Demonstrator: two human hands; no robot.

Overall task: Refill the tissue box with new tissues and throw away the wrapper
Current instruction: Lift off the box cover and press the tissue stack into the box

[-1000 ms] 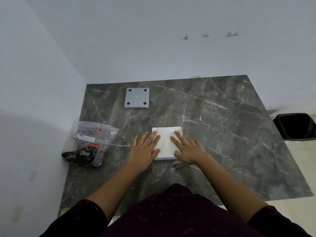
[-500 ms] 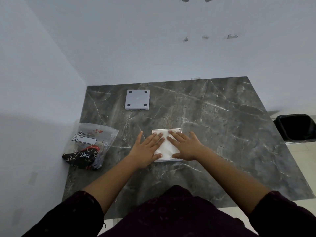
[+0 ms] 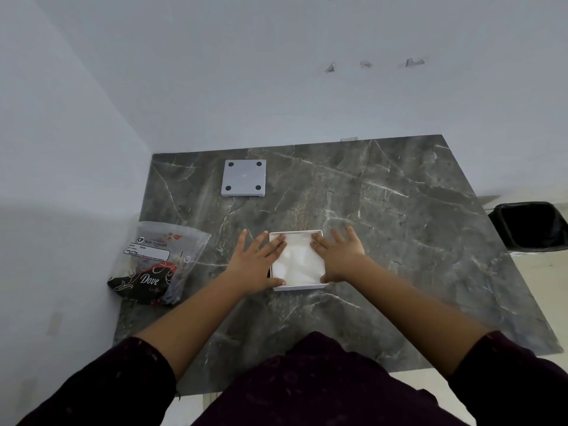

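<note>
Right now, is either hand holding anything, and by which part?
Nothing is held. The left hand and right hand lie flat, fingers pressing the tissues down inside the white box, one at each side edge.

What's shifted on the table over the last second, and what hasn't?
Both hands slid apart across the tissues: the left hand now sits at the left side of the tissue box, the right hand at its right side, fingers still flat on the tissues, baring the white middle. Nothing was picked up or let go. The tissue box, grey square panel, wrapper and black bin kept their places.
</note>
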